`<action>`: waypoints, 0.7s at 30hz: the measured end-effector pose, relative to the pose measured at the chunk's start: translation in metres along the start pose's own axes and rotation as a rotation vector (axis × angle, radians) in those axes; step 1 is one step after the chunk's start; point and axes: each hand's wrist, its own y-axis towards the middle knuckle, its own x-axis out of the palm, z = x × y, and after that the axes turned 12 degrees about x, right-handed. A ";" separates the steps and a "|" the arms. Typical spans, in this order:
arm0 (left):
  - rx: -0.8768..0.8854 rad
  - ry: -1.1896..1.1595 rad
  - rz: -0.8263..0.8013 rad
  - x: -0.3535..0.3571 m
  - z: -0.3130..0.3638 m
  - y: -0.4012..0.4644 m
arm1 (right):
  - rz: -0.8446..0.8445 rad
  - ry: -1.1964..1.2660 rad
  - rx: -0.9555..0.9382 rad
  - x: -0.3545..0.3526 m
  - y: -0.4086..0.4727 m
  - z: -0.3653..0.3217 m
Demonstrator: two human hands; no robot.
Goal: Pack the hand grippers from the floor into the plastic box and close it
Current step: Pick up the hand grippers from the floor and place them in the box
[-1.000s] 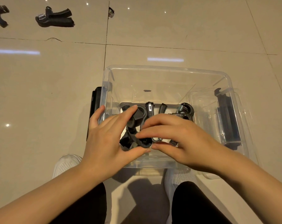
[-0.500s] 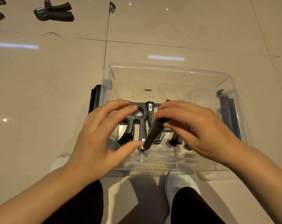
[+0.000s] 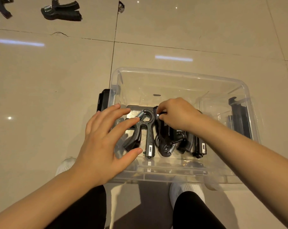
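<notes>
Several black hand grippers [image 3: 149, 136] packed in the clear plastic box [image 3: 179, 75], near side. Left hand [image 3: 107, 138] spread wide over the leftmost one; right hand [image 3: 176, 115] apparently pinching another's top end. One more gripper [image 3: 62, 10] far left on the floor [image 3: 41, 88] — outside the box.

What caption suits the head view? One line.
Both hands arrange black hand grippers inside the clear plastic box.
</notes>
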 end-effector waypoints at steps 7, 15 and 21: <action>-0.032 -0.023 0.006 0.001 -0.002 0.000 | 0.107 -0.096 -0.115 0.029 0.009 0.030; -0.009 -0.035 0.033 0.002 -0.001 0.003 | -0.028 -0.384 -0.209 0.042 0.007 0.064; -0.003 -0.031 0.039 0.002 -0.001 0.004 | 0.023 -0.541 -0.242 0.046 0.006 0.059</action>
